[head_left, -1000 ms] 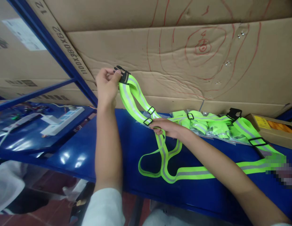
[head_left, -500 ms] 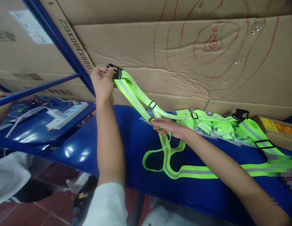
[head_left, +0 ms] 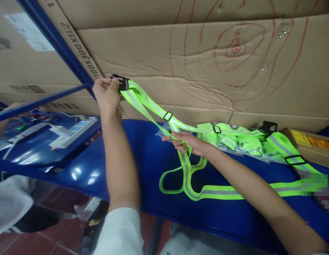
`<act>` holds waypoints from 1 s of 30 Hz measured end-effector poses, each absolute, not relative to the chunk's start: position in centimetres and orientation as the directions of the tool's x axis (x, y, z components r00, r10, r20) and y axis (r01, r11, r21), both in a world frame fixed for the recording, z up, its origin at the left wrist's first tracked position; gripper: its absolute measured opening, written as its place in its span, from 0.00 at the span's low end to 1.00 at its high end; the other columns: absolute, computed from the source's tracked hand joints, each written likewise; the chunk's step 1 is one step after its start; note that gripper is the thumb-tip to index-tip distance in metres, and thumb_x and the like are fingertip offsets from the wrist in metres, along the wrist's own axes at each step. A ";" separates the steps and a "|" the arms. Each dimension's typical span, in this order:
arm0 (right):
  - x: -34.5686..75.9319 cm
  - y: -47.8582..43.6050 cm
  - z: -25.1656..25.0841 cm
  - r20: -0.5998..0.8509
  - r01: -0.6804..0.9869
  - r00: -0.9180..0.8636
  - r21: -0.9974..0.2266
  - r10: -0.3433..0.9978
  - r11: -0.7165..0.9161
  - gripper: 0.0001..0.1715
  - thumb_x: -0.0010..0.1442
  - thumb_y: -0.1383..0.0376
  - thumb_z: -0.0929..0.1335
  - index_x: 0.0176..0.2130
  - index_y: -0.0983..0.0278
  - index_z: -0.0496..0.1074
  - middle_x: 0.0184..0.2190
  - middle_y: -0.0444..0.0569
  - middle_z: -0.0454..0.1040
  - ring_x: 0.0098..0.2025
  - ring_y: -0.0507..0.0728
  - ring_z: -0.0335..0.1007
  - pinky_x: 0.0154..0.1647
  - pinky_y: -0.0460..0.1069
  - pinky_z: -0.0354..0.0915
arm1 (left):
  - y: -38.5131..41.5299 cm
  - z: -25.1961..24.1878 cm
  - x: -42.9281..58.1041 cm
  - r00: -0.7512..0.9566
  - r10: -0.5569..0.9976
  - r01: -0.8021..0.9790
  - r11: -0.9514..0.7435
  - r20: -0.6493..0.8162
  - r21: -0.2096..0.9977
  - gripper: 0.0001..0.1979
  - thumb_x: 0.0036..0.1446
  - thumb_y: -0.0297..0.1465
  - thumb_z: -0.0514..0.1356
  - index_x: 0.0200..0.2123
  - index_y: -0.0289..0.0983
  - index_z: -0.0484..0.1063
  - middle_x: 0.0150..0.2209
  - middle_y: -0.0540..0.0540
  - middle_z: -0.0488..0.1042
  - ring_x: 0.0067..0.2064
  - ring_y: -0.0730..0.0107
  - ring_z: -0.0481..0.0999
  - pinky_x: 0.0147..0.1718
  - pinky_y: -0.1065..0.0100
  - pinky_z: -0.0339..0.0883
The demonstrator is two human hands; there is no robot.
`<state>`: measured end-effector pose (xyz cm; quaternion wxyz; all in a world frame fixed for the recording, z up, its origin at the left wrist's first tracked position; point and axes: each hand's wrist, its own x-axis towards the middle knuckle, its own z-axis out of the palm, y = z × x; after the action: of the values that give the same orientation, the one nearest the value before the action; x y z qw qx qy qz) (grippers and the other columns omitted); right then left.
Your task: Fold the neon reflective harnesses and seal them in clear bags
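My left hand (head_left: 107, 92) is raised near the cardboard and pinches a black buckle half (head_left: 123, 83) at the end of a neon-green reflective strap (head_left: 151, 102). The strap runs down in a double layer to my right hand (head_left: 184, 141), whose fingers are closed on it. A black slider (head_left: 168, 116) sits on the strap between the hands, and another slider (head_left: 217, 129) lies beyond my right hand. Farther right is a second black buckle piece (head_left: 268, 128). Below, the rest of the strap lies in loops on the blue table (head_left: 154, 212).
Several bagged green straps (head_left: 233, 140) lie along the table's back. An open carton (head_left: 311, 145) stands at the right. Large cardboard (head_left: 143, 53) with red rings rises behind. A blue metal frame (head_left: 61, 42) and a white power strip (head_left: 76, 131) are at the left. Another person's arm (head_left: 2, 122) shows at the left edge.
My left hand has moved slightly left with the buckle. The lower strap layer near my right hand has twisted edge-on, and its slider no longer shows there. The view has shifted slightly.
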<state>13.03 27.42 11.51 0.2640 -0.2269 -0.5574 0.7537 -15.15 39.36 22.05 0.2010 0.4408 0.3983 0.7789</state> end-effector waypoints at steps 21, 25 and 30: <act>12.5 26.6 12.2 -0.182 0.006 -0.685 -0.969 0.705 -0.245 0.38 0.67 0.38 0.64 0.57 0.65 0.73 0.21 0.33 0.42 0.20 0.47 0.34 0.20 0.46 0.35 | 38.7 22.6 -14.3 -0.627 0.605 0.092 -0.569 0.491 0.817 0.12 0.65 0.17 0.58 0.32 0.35 0.62 0.24 0.55 0.69 0.25 0.81 0.67 0.32 0.78 0.65; 12.3 26.7 12.2 -0.165 0.026 -0.668 -0.980 0.726 -0.198 0.33 0.70 0.40 0.62 0.54 0.64 0.72 0.21 0.34 0.44 0.20 0.47 0.36 0.21 0.45 0.38 | 38.5 22.7 -14.3 -0.631 0.610 0.092 -0.555 0.479 0.827 0.12 0.65 0.18 0.57 0.31 0.36 0.61 0.24 0.55 0.68 0.23 0.80 0.66 0.29 0.77 0.64; 11.8 26.6 12.1 -0.134 0.066 -0.614 -0.991 0.778 -0.118 0.24 0.68 0.45 0.67 0.51 0.61 0.72 0.22 0.35 0.50 0.21 0.47 0.41 0.22 0.45 0.38 | 38.6 23.0 -13.8 -0.624 0.589 0.123 -0.575 0.514 0.809 0.11 0.65 0.18 0.58 0.31 0.36 0.62 0.25 0.55 0.69 0.26 0.80 0.67 0.31 0.77 0.66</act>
<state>11.83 26.62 12.09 0.2686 -0.3473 -0.6072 0.6622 -13.78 38.62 23.00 0.1478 0.4078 0.4368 0.7881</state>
